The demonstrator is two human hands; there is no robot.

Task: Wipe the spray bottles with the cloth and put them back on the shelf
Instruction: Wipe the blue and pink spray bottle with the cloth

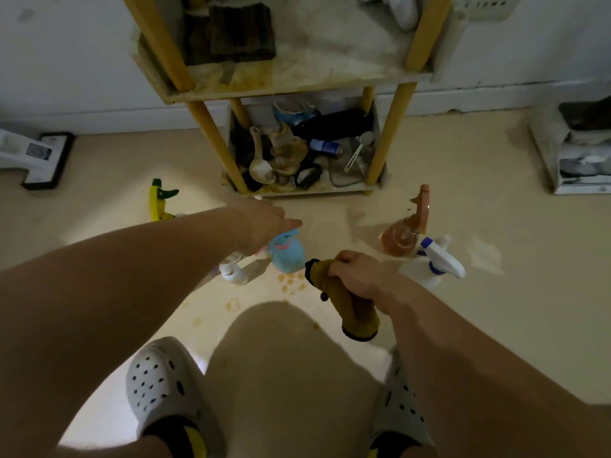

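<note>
Looks early, nothing reshelved. Right hand clutches mustard fabric cloth; left hand, fingers straight, reaches over pale-blue plastic spray bottle on floor.

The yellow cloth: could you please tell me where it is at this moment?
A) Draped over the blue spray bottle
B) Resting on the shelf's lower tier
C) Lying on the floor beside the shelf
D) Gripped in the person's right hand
D: the right hand has its fingers curled round the yellow cloth, which hangs clear of the floor, while the left hand stretches out over the blue spray bottle.
</note>
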